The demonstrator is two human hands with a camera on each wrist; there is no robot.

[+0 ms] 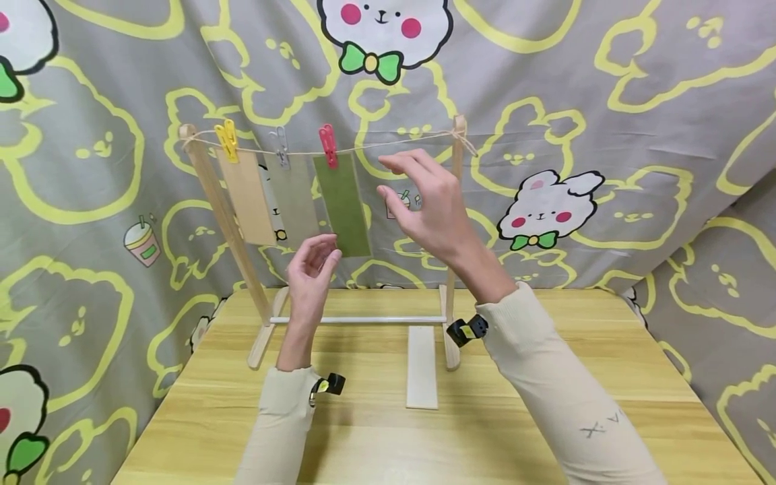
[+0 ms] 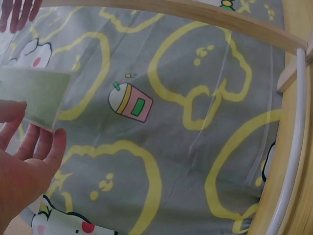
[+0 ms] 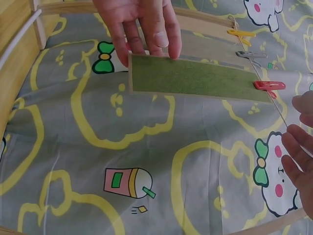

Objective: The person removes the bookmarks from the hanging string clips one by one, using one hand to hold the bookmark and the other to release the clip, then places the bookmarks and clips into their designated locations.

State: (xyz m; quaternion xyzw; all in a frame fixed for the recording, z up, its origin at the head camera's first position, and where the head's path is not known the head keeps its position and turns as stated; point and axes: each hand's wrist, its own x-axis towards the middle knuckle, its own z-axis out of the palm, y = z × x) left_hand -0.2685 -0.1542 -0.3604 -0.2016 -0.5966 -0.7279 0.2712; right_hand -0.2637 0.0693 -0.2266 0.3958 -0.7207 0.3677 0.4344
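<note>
A green rectangular card (image 1: 344, 209) hangs from a string (image 1: 394, 142) by a red clothespin (image 1: 328, 145). My left hand (image 1: 312, 273) is at the card's lower end, fingers loosely bent and thumb apart from them; in the right wrist view its fingertips (image 3: 173, 50) lie right at the card's edge. To the right of the card, my right hand (image 1: 427, 202) is raised near the string, thumb and fingers spread apart with nothing between them. Farther left hang a grey card (image 1: 292, 202) under a grey clothespin (image 1: 281, 146) and a tan card (image 1: 247, 199) under a yellow clothespin (image 1: 228, 141).
Two wooden posts (image 1: 225, 222) hold the string, with a white rod (image 1: 364, 320) joining them low down. A cream card (image 1: 422, 367) lies on the wooden table (image 1: 364, 438) beside the right foot. A patterned grey curtain (image 1: 558, 81) hangs behind.
</note>
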